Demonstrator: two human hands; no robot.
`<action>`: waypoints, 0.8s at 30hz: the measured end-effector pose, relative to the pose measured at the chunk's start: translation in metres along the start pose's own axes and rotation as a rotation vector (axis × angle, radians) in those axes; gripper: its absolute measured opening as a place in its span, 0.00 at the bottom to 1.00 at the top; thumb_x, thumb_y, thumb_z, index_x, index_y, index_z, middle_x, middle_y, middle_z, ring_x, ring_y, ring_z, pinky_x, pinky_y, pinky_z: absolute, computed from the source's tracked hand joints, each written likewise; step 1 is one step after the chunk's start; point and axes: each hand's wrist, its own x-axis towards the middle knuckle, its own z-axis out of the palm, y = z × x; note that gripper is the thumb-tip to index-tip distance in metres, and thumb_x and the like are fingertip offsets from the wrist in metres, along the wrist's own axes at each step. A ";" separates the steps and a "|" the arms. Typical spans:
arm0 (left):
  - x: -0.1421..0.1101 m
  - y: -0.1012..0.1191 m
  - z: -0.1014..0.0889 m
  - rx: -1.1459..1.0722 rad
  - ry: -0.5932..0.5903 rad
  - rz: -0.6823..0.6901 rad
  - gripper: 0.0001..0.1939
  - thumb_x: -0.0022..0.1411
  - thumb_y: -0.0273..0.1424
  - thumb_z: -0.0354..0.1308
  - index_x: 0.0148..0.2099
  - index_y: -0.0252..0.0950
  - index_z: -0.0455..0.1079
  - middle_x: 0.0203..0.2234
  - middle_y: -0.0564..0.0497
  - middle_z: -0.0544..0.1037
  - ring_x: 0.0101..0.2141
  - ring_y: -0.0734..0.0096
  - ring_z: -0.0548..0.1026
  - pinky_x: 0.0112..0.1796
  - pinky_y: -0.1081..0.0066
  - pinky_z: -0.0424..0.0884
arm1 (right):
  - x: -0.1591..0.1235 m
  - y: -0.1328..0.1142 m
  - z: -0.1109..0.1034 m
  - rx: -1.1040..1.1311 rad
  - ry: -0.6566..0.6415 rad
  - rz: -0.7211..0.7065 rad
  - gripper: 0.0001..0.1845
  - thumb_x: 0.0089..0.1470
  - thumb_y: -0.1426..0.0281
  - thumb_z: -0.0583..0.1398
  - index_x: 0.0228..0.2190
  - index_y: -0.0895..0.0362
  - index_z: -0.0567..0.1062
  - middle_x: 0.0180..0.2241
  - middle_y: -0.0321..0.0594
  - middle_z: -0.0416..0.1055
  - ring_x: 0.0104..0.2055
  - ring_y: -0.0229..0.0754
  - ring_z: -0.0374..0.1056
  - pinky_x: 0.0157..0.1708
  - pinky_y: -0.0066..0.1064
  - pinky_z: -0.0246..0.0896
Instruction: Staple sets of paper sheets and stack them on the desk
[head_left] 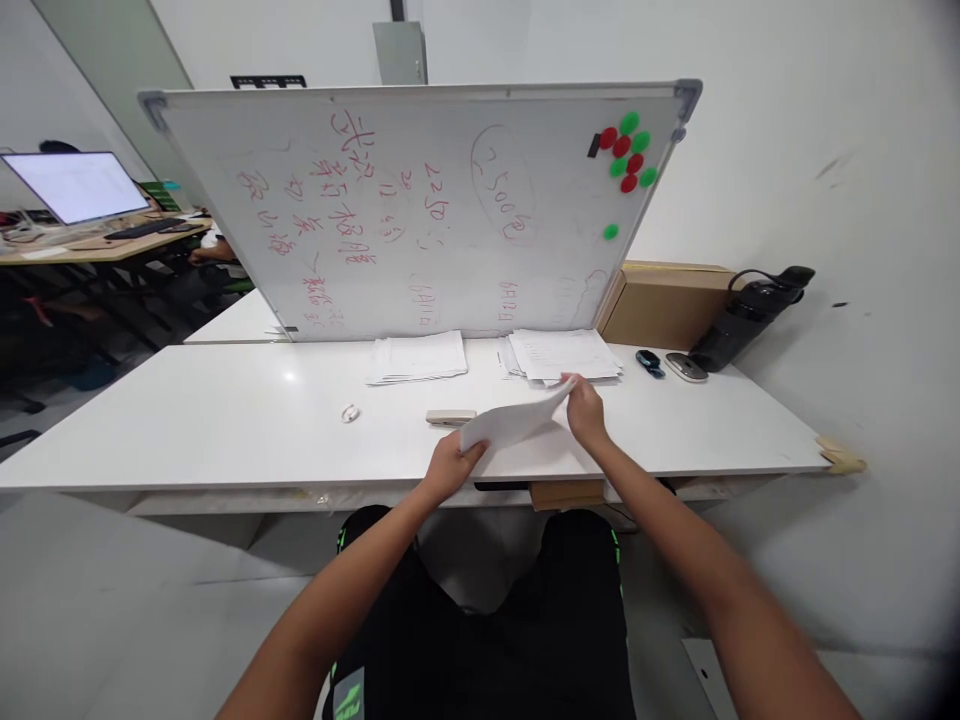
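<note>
Sheets of white paper [514, 423] are held tilted above the front part of the desk, between my two hands. My left hand [454, 464] is closed on their near left end, thumb on top. At the far right end, my right hand [586, 411] pinches the edge, close to a stack of printed papers [562, 353]. A beige stapler [450, 417] lies just beyond my left hand, partly beside the held paper. Another paper stack [418, 357] rests farther left, in front of the whiteboard. How many sheets I hold cannot be made out.
A whiteboard [375, 220] with red writing and magnets leans at the back of the white desk [225, 420]. To the right are a cardboard box [660, 305], a black bottle [750, 318], a mouse [686, 367] and a dark watch-like object [649, 362]. A small white ring [350, 412] lies left.
</note>
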 end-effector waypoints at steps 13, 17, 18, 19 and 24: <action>0.002 0.001 -0.001 0.096 -0.025 0.082 0.15 0.63 0.41 0.53 0.43 0.37 0.74 0.38 0.47 0.79 0.40 0.61 0.76 0.41 0.65 0.71 | 0.067 0.017 0.019 -0.869 -0.391 -0.382 0.17 0.59 0.69 0.48 0.36 0.60 0.76 0.38 0.50 0.76 0.41 0.48 0.69 0.41 0.36 0.52; 0.001 0.003 -0.001 0.099 -0.033 0.068 0.15 0.63 0.41 0.53 0.43 0.37 0.74 0.39 0.47 0.79 0.41 0.60 0.75 0.43 0.64 0.70 | 0.070 0.015 0.020 -0.892 -0.315 -0.367 0.19 0.60 0.63 0.49 0.33 0.60 0.75 0.35 0.49 0.76 0.37 0.47 0.69 0.33 0.34 0.50; 0.001 0.004 -0.001 0.094 -0.035 0.062 0.15 0.63 0.41 0.53 0.43 0.37 0.74 0.39 0.48 0.79 0.41 0.61 0.75 0.43 0.64 0.70 | 0.071 0.014 0.020 -0.898 -0.298 -0.357 0.19 0.60 0.61 0.49 0.32 0.59 0.75 0.33 0.48 0.75 0.35 0.46 0.69 0.31 0.33 0.49; 0.001 0.004 -0.002 0.090 -0.035 0.057 0.15 0.63 0.41 0.53 0.43 0.37 0.74 0.40 0.48 0.79 0.41 0.61 0.75 0.43 0.64 0.70 | 0.073 0.013 0.020 -0.902 -0.295 -0.341 0.21 0.60 0.59 0.49 0.30 0.59 0.75 0.32 0.47 0.75 0.34 0.46 0.68 0.30 0.33 0.49; 0.001 0.005 -0.002 0.079 -0.023 0.050 0.14 0.63 0.40 0.53 0.42 0.37 0.74 0.39 0.47 0.79 0.41 0.60 0.75 0.42 0.64 0.71 | 0.080 0.003 0.016 -0.876 -0.471 -0.298 0.24 0.62 0.58 0.46 0.30 0.58 0.75 0.32 0.47 0.75 0.33 0.45 0.68 0.27 0.31 0.48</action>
